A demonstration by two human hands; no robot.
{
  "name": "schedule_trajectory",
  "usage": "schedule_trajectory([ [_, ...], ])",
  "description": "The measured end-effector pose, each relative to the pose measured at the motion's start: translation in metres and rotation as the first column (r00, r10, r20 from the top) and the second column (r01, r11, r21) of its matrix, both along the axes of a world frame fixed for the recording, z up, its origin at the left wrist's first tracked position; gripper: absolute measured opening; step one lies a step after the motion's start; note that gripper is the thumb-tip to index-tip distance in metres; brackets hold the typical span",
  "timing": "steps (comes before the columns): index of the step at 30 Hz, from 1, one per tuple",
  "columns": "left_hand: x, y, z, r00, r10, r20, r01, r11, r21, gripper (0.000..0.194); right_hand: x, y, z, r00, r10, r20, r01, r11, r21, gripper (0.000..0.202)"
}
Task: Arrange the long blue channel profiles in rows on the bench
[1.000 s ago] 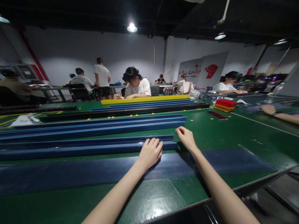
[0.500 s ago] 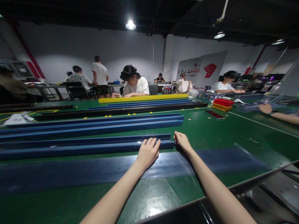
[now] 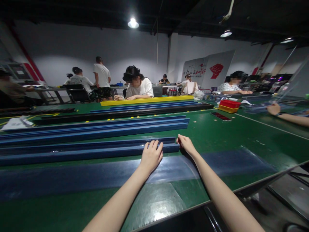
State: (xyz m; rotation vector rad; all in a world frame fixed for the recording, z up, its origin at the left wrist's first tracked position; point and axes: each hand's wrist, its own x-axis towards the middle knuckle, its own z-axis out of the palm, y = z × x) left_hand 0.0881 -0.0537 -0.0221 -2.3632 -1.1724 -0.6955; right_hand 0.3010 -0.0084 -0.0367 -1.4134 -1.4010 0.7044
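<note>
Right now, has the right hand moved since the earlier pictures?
Yes. Judged against the phone, the right hand has come lower in view, closer to the right end of the nearest blue channel.

The left forearm (image 3: 122, 199) slants up and inward from the lower edge, bare to the wrist; the left hand (image 3: 151, 156) is palm down, back upward, its fingers reaching forward, slightly parted and gently bent; the right forearm (image 3: 219, 190), also bare, leans inward the other way; the right hand (image 3: 185, 143) is turned toward the left one, its fingers curled; the two hands are near each other, not touching.
</note>
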Motion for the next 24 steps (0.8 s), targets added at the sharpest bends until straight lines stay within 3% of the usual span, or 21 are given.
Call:
schedule_trajectory([
  [11,0.0001,0.0005,0.0010,1.000,-0.001,-0.011,0.001,1.000,-0.013,0.040,0.0062,0.0013,-0.0014,0.995,0.095,0.023,-0.095,0.995,0.000,0.034],
  [19,0.0012,-0.0009,-0.0011,0.994,0.105,0.016,-0.105,0.994,-0.016,0.031,0.0068,0.0011,-0.0003,0.993,0.117,0.016,-0.117,0.993,-0.015,0.037],
  [24,0.0015,-0.0005,-0.0006,0.994,0.105,0.003,-0.105,0.994,-0.011,0.029,0.0069,0.0003,-0.0004,0.994,0.108,0.017,-0.108,0.994,-0.015,0.036],
])
